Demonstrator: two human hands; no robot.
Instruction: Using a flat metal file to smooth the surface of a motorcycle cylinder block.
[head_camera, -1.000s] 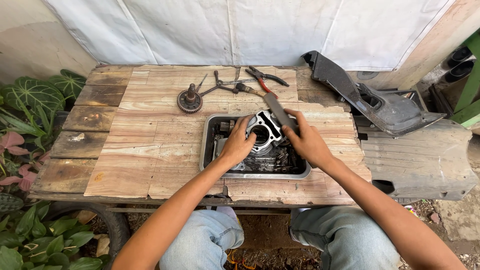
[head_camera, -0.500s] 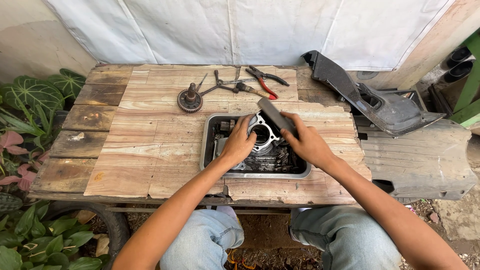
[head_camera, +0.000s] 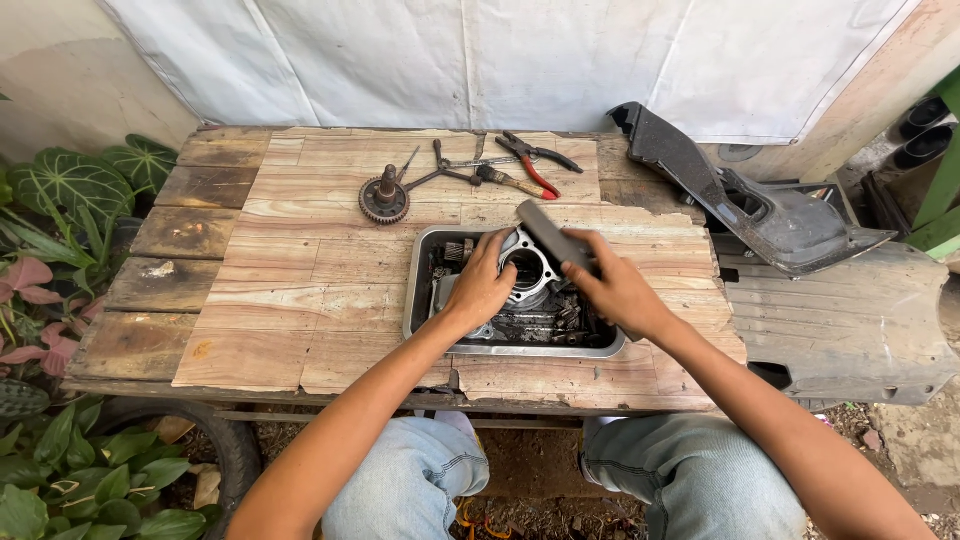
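A metal engine cylinder block (head_camera: 527, 272) with a round bore sits tilted in a steel tray (head_camera: 418, 292) on the wooden table. My left hand (head_camera: 482, 287) grips the block's left side and steadies it. My right hand (head_camera: 618, 290) holds a dark grey rectangular block (head_camera: 551, 236), like a sharpening stone, with its far end raised over the cylinder's top face. Other greasy engine parts (head_camera: 545, 322) lie in the tray under the cylinder, partly hidden by my hands.
A gear on a shaft (head_camera: 384, 198) stands behind the tray. Red-handled pliers (head_camera: 533, 160), a screwdriver (head_camera: 507, 181) and a cross wrench (head_camera: 444, 169) lie at the table's back edge. Black plastic bike fairings (head_camera: 760, 205) rest to the right. Leafy plants (head_camera: 70, 190) crowd the left.
My right hand has slid the grey block a little toward me and to the left across the cylinder's top. My left hand has kept its grip on the cylinder.
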